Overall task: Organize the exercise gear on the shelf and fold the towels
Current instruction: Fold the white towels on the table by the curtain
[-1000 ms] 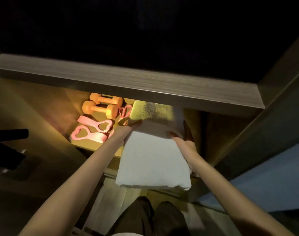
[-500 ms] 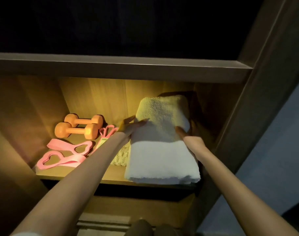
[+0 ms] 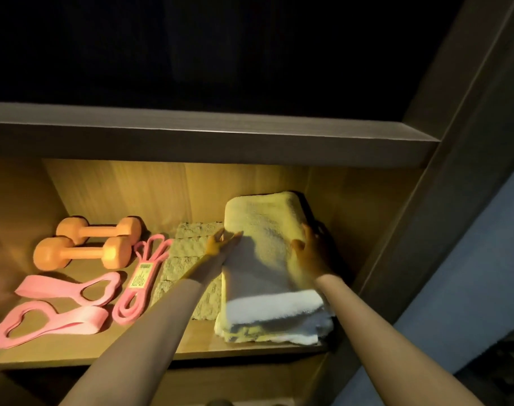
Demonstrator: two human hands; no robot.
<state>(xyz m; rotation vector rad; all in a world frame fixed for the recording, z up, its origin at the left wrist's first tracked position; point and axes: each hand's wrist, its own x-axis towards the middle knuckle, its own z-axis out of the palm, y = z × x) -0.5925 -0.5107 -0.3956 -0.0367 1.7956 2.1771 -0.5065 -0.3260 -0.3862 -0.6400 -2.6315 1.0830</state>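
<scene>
Between left hand (image 3: 221,245) and right hand (image 3: 310,254), both flat-fingered against its sides, folded towel (image 3: 264,227).

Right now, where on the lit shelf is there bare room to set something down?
Bare: the front strip of the shelf, between the pink bands and the folded towel, ahead of the textured mat; a small patch behind the labelled loop, beside the dumbbells. Crowded: the left half, and around the towel, flanked by left hand and right hand.
</scene>
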